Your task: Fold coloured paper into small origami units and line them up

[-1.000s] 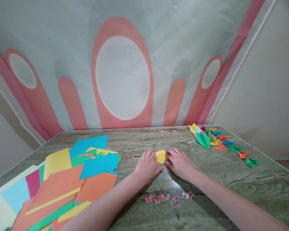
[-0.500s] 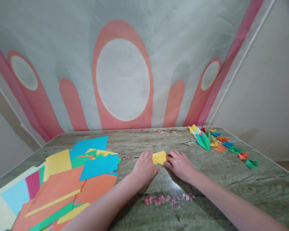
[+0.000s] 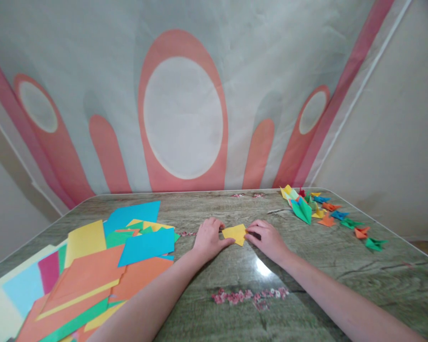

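A small folded piece of yellow paper (image 3: 234,233) lies on the table between my hands, with pointed corners on its right side. My left hand (image 3: 209,239) is at its left end, thumb along the lower edge and fingers curled round above, holding that end. With thumb and fingertips, my right hand (image 3: 266,240) pinches the paper's right edge. The fingertips of the right hand partly cover that edge.
Coloured paper sheets, an orange one (image 3: 89,270) and a blue one (image 3: 148,247) among them, overlap on the left. Several small folded paper figures, such as a green one (image 3: 375,244), line the right side. A printed curtain (image 3: 185,114) hangs behind the wood-patterned table (image 3: 207,308).
My left hand has shifted slightly left, its thumb now on the paper's lower edge. My right fingers have drawn back a little to the edge, so more yellow paper shows.
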Motion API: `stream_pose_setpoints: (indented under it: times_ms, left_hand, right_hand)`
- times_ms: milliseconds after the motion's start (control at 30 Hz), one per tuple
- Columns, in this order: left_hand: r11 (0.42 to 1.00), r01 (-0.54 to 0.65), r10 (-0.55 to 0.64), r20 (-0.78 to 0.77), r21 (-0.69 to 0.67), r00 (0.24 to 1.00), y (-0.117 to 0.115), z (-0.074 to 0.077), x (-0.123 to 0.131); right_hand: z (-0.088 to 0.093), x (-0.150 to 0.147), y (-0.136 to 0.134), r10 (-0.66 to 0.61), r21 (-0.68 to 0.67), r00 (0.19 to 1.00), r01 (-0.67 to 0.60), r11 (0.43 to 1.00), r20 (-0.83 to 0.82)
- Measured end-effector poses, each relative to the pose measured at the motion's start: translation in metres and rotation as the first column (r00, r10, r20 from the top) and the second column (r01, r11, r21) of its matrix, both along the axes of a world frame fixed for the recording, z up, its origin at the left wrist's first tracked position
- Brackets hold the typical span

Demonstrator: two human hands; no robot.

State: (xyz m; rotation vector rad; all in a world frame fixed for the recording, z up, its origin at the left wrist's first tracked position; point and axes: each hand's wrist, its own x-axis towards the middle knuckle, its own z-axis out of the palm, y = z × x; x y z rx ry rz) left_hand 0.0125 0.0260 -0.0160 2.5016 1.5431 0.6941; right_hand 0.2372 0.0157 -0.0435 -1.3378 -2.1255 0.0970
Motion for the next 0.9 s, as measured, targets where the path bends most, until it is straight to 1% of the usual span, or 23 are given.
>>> stream_pose_setpoints:
  times_ms: [100,267,533,700,767,900]
  left_hand:
    - [1.0,-0.013,0.014,0.028,-0.024,1.0,0.002,-0.003,0.0]
    - [0.994,-0.019,0.022,0.03,-0.109,0.999,0.002,0.0,0.0]
    - [0.986,0.043,-0.035,0.055,-0.162,0.998,0.001,0.002,0.001]
    - [0.979,0.048,-0.034,0.077,-0.196,0.996,-0.002,0.007,0.002]
    - [0.974,0.032,-0.018,0.062,-0.224,0.998,-0.003,0.008,0.002]
    - [0.945,-0.043,0.045,-0.004,-0.324,0.999,-0.003,0.008,0.003]
  right_hand:
    - [0.0,0.0,0.001,0.005,-0.016,1.0,-0.006,1.0,-0.025]
    - [0.004,0.0,-0.002,0.037,-0.038,0.999,-0.038,0.999,-0.036]
    - [0.006,-0.002,-0.005,0.078,-0.064,0.994,-0.082,0.995,-0.073]
    - [0.007,-0.002,-0.006,0.106,-0.099,0.989,-0.117,0.988,-0.105]
    - [0.007,-0.002,-0.006,0.114,-0.11,0.987,-0.126,0.986,-0.109]
    - [0.008,-0.002,-0.006,0.137,-0.121,0.986,-0.148,0.981,-0.098]
